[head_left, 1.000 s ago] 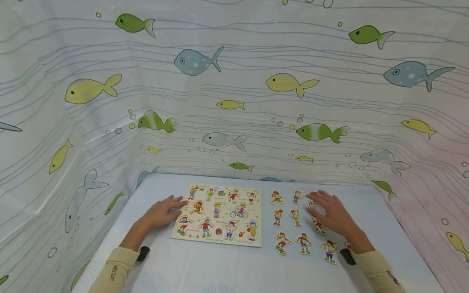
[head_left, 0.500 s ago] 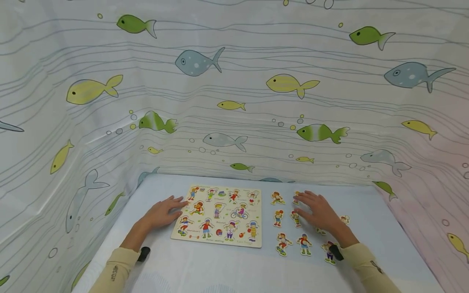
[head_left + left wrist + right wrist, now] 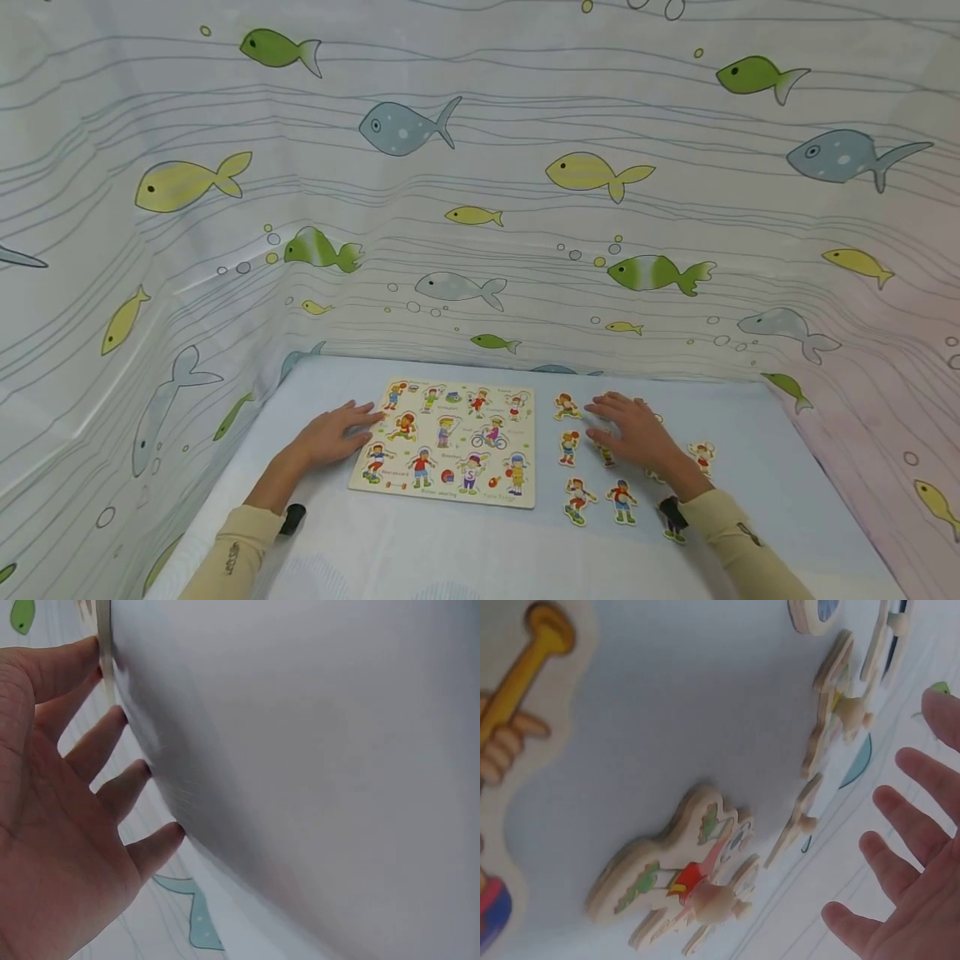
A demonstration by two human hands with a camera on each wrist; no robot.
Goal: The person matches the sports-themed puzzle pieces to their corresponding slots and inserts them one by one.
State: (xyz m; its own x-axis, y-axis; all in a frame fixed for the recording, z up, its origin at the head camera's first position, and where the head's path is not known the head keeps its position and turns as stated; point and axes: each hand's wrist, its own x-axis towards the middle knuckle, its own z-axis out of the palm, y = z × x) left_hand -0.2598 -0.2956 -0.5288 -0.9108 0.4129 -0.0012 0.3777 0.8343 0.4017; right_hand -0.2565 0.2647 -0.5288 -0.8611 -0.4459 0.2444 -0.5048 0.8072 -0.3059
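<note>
Fingers of the left hand (image 3: pixel 336 435) are spread, touching the puzzle board (image 3: pixel 442 498); those of the right hand (image 3: pixel 630 427), spread and ungrasping, hover over loose pieces (image 3: pixel 622 502) right of it on the worktop (image 3: pixel 390 550). Only the right wrist view reveals wooden knobs (image 3: pixel 714 904). Board labels read "Baseball", "Roller skating".

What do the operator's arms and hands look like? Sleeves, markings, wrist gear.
Left hand and right hand: ungloved. Left sleeve and right sleeve: beige. Left has dark lettering, too small to read; right has a small dark mark. Left black block and right black block sit by the cuffs. No cables visible.
</note>
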